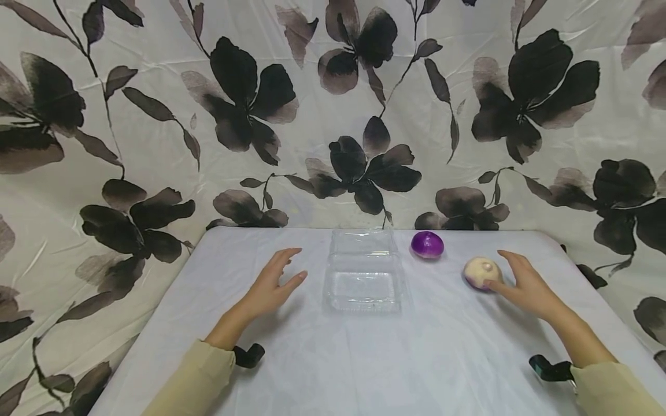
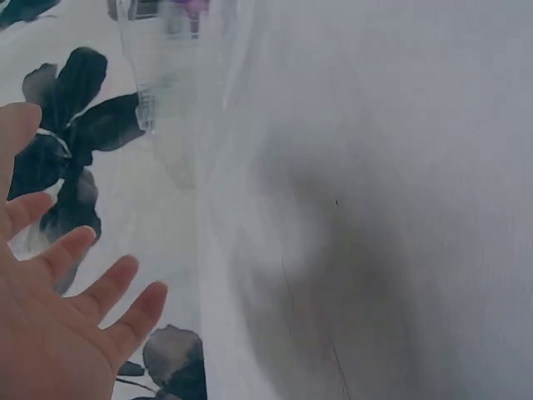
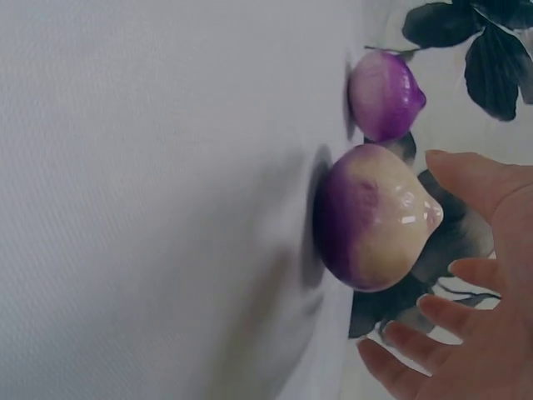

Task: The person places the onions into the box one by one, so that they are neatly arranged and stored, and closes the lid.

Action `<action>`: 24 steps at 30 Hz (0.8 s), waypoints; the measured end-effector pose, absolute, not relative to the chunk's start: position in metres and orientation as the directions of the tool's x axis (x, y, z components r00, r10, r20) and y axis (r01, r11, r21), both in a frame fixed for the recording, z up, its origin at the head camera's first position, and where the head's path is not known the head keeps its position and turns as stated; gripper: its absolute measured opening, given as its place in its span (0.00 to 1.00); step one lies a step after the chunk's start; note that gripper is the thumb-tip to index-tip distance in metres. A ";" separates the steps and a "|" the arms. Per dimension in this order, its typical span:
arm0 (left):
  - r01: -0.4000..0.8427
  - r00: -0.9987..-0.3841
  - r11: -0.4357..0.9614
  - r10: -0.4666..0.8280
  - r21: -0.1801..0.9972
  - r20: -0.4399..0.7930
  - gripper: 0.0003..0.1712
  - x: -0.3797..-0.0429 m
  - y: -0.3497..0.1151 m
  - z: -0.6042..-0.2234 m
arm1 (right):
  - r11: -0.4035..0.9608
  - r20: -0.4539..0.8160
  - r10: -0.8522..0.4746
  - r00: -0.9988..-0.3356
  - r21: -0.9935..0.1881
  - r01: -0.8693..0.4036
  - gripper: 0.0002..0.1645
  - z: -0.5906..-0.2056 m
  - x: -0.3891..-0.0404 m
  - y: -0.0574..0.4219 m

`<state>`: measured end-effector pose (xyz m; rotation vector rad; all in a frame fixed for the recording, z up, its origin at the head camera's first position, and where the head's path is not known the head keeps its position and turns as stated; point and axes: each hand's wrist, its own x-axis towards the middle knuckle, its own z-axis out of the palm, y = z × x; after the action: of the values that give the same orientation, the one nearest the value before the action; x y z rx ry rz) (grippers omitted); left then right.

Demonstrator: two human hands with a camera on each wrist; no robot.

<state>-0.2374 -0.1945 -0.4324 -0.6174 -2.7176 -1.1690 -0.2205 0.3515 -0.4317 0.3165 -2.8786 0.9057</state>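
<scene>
My right hand is spread beside a cream-and-purple turnip on the right of the table. In the right wrist view the turnip stands with its pale pointed tip toward my fingers, and a gap shows between them. Behind it to the left lies a shiny purple onion-like vegetable, smaller in the right wrist view. A clear plastic clamshell box lies with its lid raised back at the table's middle. Left of the box, my left hand hovers with fingers spread, holding nothing.
A white cloth covers the table. Just behind its far edge hangs a pale curtain with dark flowers. Dark wrist-camera mounts stick out from both wrists.
</scene>
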 end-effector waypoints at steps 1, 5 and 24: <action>0.398 -0.915 0.607 0.314 0.688 0.253 0.35 -0.238 -0.194 -0.433 | 0.801 0.160 -0.158 -0.975 -0.557 -0.221 0.50 -0.432 -0.221 0.351; 0.340 -0.934 0.551 0.290 0.762 0.206 0.33 -0.239 -0.190 -0.435 | 0.796 0.116 -0.119 -0.986 -0.583 -0.164 0.51 -0.436 -0.223 0.349; 0.019 -0.981 0.331 0.190 0.943 -0.047 0.34 -0.258 -0.164 -0.453 | 0.754 0.029 -0.014 -0.999 -0.656 -0.029 0.49 -0.446 -0.227 0.344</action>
<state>-0.2583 -0.1641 -0.4530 -0.2115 -2.6811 -1.8963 -0.2266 0.3443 -0.4461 0.0360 -2.9210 1.0939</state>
